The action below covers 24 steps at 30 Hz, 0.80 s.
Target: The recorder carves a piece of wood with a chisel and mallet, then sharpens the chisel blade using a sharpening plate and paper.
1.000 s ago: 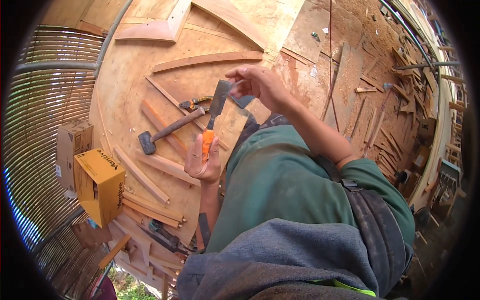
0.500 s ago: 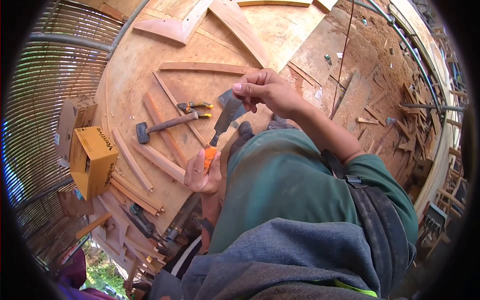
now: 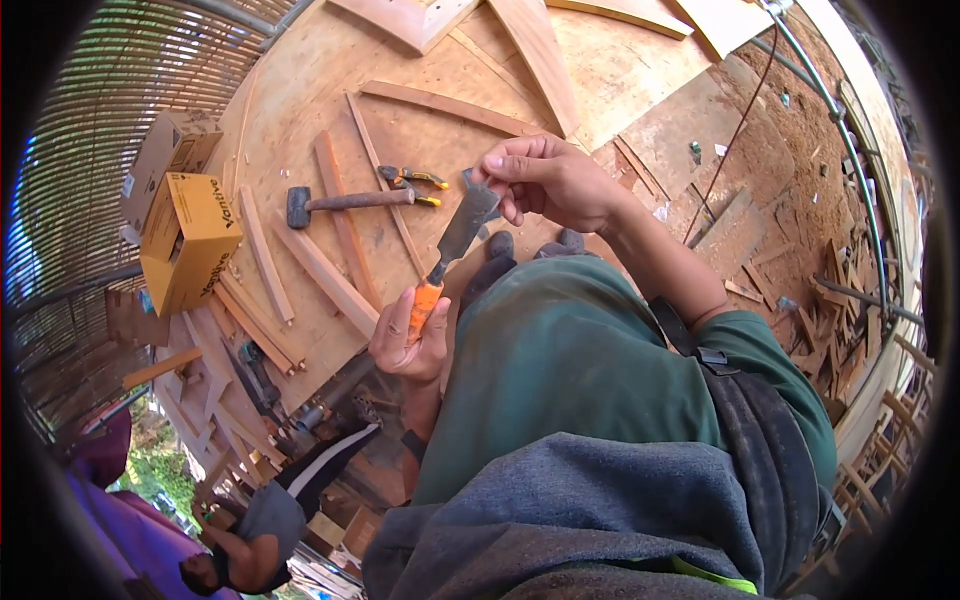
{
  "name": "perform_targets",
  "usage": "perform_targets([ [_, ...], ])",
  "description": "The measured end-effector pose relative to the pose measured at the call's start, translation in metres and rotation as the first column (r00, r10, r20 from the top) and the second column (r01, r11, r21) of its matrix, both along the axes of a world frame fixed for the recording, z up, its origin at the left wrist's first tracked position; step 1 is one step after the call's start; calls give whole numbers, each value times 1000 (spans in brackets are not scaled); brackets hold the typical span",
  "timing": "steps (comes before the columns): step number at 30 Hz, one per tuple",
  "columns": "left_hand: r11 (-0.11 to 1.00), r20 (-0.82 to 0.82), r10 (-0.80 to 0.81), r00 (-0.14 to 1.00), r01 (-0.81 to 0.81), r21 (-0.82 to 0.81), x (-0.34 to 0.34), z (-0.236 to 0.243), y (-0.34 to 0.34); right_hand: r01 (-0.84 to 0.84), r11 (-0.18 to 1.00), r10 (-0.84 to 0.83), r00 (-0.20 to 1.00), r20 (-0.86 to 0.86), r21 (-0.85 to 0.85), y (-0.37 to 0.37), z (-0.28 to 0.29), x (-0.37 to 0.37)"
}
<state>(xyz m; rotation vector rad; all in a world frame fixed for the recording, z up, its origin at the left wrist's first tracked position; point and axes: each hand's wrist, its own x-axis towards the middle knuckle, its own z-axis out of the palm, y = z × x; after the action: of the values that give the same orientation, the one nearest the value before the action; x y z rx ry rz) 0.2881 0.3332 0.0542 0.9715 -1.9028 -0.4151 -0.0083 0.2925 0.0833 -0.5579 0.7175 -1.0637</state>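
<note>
A wide-bladed chisel (image 3: 465, 225) with an orange handle slants up from my left hand (image 3: 410, 340), whose fingers wrap round the handle. At the blade's far end, my right hand (image 3: 550, 180) has its thumb and fingertips closed on the tip. A dark grey flat piece shows behind the blade there; I cannot tell whether it is held or lies below. To the left, on the plywood, lie a hammer (image 3: 345, 200) with a wooden handle and pliers (image 3: 412, 183) with black and yellow grips.
Wooden strips (image 3: 345, 220) lie spread over the plywood surface (image 3: 300, 100). Cardboard boxes (image 3: 190, 240) stand at the left by a slatted screen (image 3: 110, 130). Offcuts and sawdust (image 3: 790, 180) cover the right side. Another person (image 3: 265, 530) is at the lower left.
The view has shifted, so the bench and tools sit differently in it. Another person has come into view at the lower left. Both my hands keep their places on the chisel.
</note>
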Motion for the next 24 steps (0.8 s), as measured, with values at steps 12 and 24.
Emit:
perform_targets([
  [12, 739, -528, 239, 815, 200, 643, 21, 5, 27, -378, 922, 298, 825, 480, 78, -35, -17, 57],
  [24, 326, -605, 335, 722, 514, 793, 44, -2, 37, -107, 994, 103, 987, -125, -29, -48, -24, 114],
])
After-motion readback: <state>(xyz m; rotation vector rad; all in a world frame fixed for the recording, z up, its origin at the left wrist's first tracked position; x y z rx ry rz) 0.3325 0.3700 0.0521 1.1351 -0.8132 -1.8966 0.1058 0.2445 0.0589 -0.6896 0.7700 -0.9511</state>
